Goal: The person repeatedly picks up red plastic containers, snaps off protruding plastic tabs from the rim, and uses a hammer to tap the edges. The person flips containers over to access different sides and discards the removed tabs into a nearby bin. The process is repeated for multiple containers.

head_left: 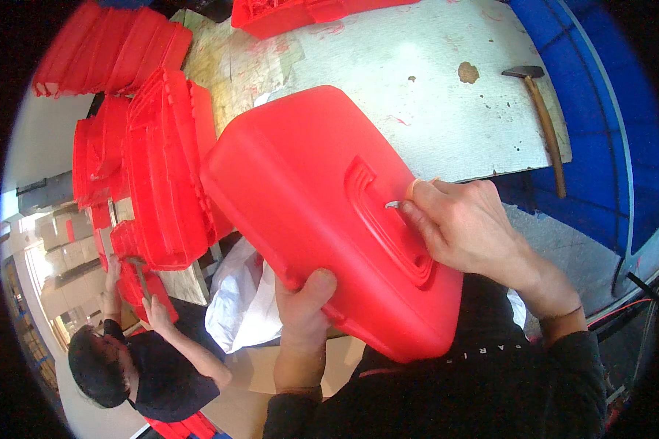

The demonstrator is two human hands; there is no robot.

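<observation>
- In the head view, your left hand is gripping the red case low on its left edge, thumb on top.
- Your right hand is pinching a small metal blade beside its moulded ridges.
- The case is slanting before your torso, hiding some tabletop edge.
- Red shells are crowding its left; a hammer is overhanging rightward.

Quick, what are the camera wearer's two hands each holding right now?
Left hand: closed on the edge of the red plastic case.
Right hand: closed, pinching a small metal-tipped tool by the case's curved ridges.
</observation>
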